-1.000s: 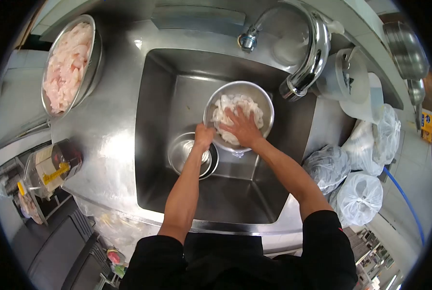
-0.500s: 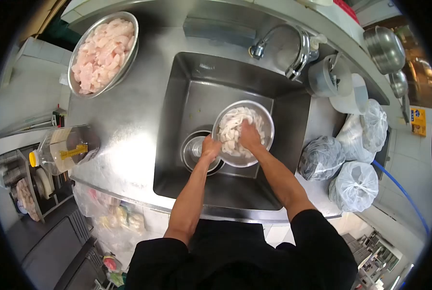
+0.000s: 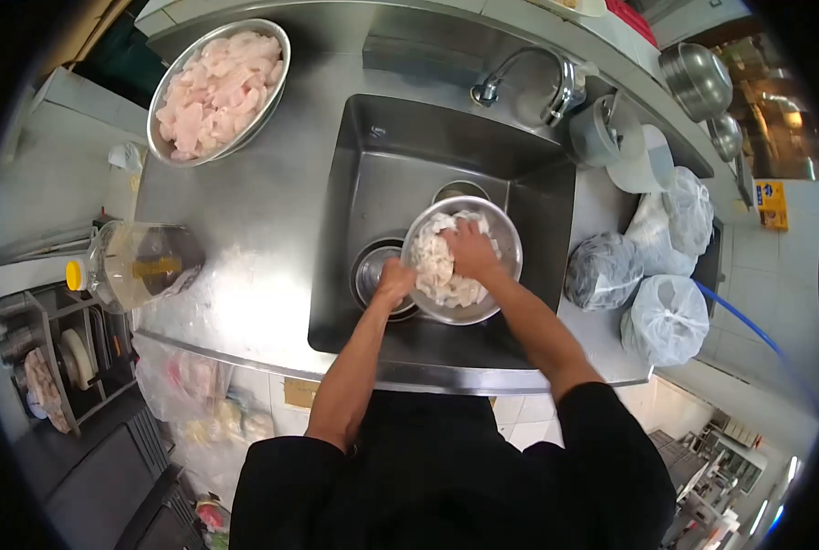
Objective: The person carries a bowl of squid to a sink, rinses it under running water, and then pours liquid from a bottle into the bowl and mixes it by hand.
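**Pale Meat Lies Under the Right Hand, Beside the Left**

A steel mixing bowl (image 3: 509,233) sits low in the deep steel sink (image 3: 419,174), holding pale strips of raw meat (image 3: 432,266). The left hand (image 3: 395,279) is closed on the bowl's left rim, so the meat lies just to the right of its knuckles. The right hand (image 3: 469,247) reaches down into the bowl, palm down, with the meat beneath it and around its fingers (the fingertips are sunk among the strips, so I cannot tell whether they grip any). Beneath the left hand is a round steel vessel (image 3: 367,273), partly hidden by hand and bowl. Well apart, on the counter (image 3: 244,220) beyond the sink's left edge, a second steel bowl (image 3: 285,66) is heaped with pink raw meat (image 3: 217,96).
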`<state>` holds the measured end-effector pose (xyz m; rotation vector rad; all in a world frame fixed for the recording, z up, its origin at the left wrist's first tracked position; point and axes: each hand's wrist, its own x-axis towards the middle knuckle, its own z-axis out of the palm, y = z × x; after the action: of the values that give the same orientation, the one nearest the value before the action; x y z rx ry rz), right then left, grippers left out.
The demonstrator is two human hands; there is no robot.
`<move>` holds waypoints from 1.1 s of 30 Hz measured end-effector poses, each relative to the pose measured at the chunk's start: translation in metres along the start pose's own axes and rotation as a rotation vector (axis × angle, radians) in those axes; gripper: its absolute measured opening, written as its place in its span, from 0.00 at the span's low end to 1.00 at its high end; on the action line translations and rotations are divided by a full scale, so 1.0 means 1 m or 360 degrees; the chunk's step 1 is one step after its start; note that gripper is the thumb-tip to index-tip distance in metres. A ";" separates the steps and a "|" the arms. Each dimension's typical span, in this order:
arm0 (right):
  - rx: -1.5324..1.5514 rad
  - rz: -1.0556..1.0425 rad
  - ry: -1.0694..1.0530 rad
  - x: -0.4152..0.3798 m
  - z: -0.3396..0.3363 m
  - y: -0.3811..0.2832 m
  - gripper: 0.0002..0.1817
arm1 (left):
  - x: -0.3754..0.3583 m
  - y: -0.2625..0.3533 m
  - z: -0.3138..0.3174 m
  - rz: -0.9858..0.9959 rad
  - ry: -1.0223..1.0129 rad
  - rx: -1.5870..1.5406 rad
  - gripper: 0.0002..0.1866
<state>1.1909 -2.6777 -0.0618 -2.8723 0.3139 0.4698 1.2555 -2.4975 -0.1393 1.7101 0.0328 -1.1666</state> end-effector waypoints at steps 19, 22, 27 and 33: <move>0.1388 0.1059 0.0146 -0.020 0.039 -0.018 0.44 | -0.023 0.016 0.006 -0.0076 -0.0117 -0.0541 0.22; 0.2059 0.1107 0.0178 -0.042 0.002 -0.023 0.39 | -0.020 0.016 0.007 0.0063 -0.0162 -0.0672 0.31; 0.2478 0.1216 0.0257 -0.043 0.024 -0.026 0.28 | -0.023 0.017 0.023 -0.0128 -0.0307 -0.0510 0.36; 0.2023 0.1044 -0.0054 -0.067 -0.043 0.005 0.28 | -0.035 0.037 -0.008 -0.0228 -0.0411 -0.0630 0.31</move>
<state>1.1406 -2.6813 -0.0002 -1.4811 1.0770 0.2449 1.2613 -2.4932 -0.0882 1.2182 0.2159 -1.3764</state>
